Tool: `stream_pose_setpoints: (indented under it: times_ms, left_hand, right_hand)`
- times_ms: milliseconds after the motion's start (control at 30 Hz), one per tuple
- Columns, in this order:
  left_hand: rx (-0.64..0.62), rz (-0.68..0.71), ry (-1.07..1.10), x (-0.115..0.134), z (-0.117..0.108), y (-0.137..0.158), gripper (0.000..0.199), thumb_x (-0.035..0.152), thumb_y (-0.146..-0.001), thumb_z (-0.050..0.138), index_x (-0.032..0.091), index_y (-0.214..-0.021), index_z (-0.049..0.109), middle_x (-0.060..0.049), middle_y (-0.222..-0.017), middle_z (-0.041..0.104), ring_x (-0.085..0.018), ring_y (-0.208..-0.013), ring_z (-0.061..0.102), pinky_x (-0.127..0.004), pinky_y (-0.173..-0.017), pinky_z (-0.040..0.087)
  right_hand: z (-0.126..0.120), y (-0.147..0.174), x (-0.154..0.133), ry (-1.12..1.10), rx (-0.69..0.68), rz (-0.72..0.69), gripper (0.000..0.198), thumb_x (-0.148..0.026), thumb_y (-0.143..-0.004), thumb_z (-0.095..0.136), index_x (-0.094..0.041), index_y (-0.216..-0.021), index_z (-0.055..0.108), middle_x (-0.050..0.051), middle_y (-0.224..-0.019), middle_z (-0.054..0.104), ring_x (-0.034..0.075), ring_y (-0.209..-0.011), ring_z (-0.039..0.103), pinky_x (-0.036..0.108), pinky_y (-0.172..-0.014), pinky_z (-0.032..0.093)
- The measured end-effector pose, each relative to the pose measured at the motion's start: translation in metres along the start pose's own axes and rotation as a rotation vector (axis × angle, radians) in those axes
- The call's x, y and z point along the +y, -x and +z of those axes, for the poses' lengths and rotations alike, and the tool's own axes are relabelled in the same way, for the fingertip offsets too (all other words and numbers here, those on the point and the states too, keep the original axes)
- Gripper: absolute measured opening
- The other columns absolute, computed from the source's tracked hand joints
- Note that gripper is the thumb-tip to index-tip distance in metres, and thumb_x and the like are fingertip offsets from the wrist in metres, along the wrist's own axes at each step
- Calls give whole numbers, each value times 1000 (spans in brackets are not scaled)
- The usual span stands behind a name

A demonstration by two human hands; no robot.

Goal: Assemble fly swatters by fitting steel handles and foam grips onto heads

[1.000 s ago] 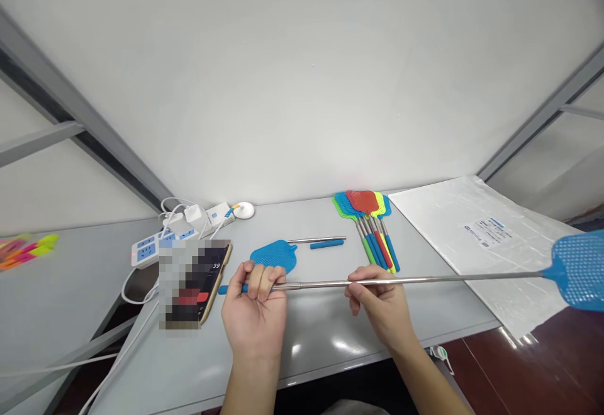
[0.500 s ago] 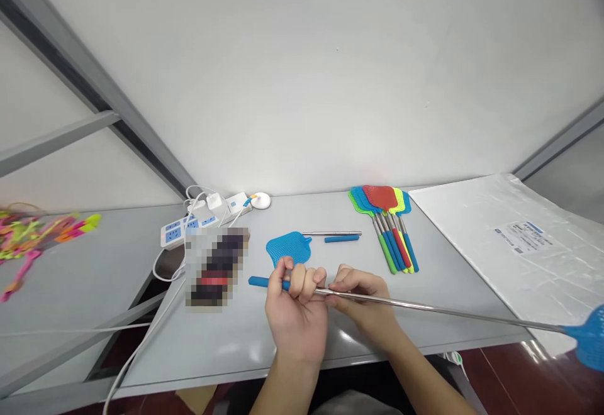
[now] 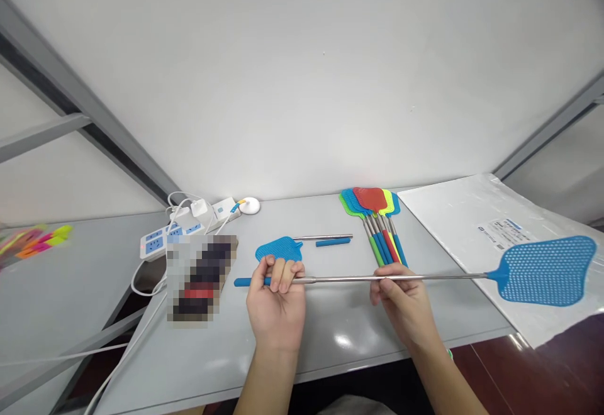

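At the far left edge of the frame, a blurred bundle of pink, yellow and green plastic pieces (image 3: 35,240) lies on a grey side table (image 3: 56,302). Moving to the right, a white power strip (image 3: 160,240) with blue sockets sits at the back left of the grey work table (image 3: 321,333), with white chargers (image 3: 195,209) and cables plugged in. Just in front of it lies a pixelated flat object (image 3: 198,278). A small round white disc (image 3: 248,205) rests near the wall.

In the lower centre, the left hand (image 3: 276,305) is closed as a fist around the blue handle (image 3: 243,282) of a long fly swatter; the end of the handle sticks out to the left of the fingers. The thin metal rod (image 3: 344,279) of this swatter runs almost level to the right, above the table. Behind the left hand a second blue swatter (image 3: 279,249) lies flat on the table, its rod and blue grip pointing right.

Right of centre, the right hand (image 3: 406,302) pinches the rod with its fingertips closed on it, well apart from the left hand. Behind this hand lies a bunch of swatters (image 3: 372,210) in green, blue, red and yellow. Further right, the blue mesh head (image 3: 545,270) of the held swatter hangs over a white plastic-wrapped sheet (image 3: 462,214) with a small label, at the right edge of the frame.
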State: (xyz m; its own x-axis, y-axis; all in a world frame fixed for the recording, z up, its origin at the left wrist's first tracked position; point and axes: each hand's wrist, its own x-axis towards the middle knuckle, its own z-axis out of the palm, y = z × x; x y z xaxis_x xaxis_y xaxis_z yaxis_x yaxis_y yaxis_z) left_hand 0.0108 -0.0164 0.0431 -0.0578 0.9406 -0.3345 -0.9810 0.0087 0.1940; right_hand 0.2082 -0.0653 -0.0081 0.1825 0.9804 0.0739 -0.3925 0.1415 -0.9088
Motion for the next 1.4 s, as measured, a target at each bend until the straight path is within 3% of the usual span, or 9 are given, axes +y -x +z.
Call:
stream_pose_setpoints:
  times_ms: [233, 433, 533, 667, 900, 1033, 1200, 1300, 1400]
  left_hand:
    - [23, 70, 12, 3, 6, -2, 29, 14, -97, 36, 16, -71, 47, 10, -51, 15, -5, -41, 19, -21, -57, 40]
    - [17, -34, -20, -36, 16, 17, 26, 20, -97, 43, 17, -72, 49, 10, -50, 11, -5, -41, 18, -23, -58, 41]
    - [-13, -79, -43, -47, 20, 24, 27, 24, -98, 43, 18, -73, 50, 9, -50, 12, -7, -44, 25, -26, -63, 44]
    - [-48, -90, -58, -39, 19, 22, 26, 24, -100, 41, 18, -78, 54, 9, -51, 15, -7, -45, 27, -25, -62, 43]
    - [-25, 6, -18, -28, 16, 19, 26, 21, -100, 41, 17, -79, 54, 9, -51, 20, -6, -45, 28, -24, -63, 43]
    - [-16, 45, -75, -42, 14, 27, 24, 24, -99, 45, 19, -76, 53, 9, -47, 19, -7, -44, 27, -25, -64, 44]
    - [-48, -19, -103, -49, 12, 27, 24, 29, -100, 43, 20, -81, 54, 8, -48, 26, -9, -48, 37, -27, -69, 47]
    - [5, 4, -59, -35, 12, 19, 26, 24, -102, 38, 19, -82, 54, 9, -49, 26, -8, -47, 36, -26, -71, 48]
    - [63, 46, -21, -17, 10, 10, 29, 18, -102, 34, 17, -80, 52, 9, -50, 25, -6, -45, 35, -25, -72, 49]
  right_hand:
    - [4, -8, -4, 6, -67, -104, 9, -20, -84, 70, -28, -85, 73, -2, -65, 63, 10, -56, 58, 24, -53, 43]
    - [33, -14, 5, 96, -264, -167, 17, -12, -77, 75, -28, -82, 73, -1, -67, 66, 14, -65, 57, 31, -61, 44]
    - [41, -20, 8, 94, -240, -197, 18, -12, -76, 76, -28, -84, 74, -1, -67, 64, 14, -66, 55, 31, -63, 44]
    - [35, -21, 4, 182, -260, -175, 20, -13, -72, 79, -27, -86, 75, -1, -71, 64, 13, -66, 55, 28, -59, 42]
    - [23, -9, 5, -12, -160, -143, 9, -25, -89, 64, -28, -89, 72, -2, -70, 56, 11, -59, 54, 27, -54, 42]
    - [37, -9, 3, 108, -167, -190, 10, -20, -83, 70, -27, -86, 75, -1, -71, 60, 11, -57, 56, 26, -52, 44]
    - [45, -12, 8, 116, -122, -76, 5, -24, -77, 74, -25, -82, 76, -2, -68, 57, 11, -56, 53, 27, -53, 43]
    - [34, -11, 12, 12, -167, 40, 19, -30, -74, 77, -27, -93, 75, -3, -64, 53, 12, -56, 49, 28, -54, 42]
    - [17, -15, 12, -198, -80, 116, 45, -53, -70, 77, -29, -107, 71, 0, -73, 53, 13, -60, 46, 26, -52, 40]
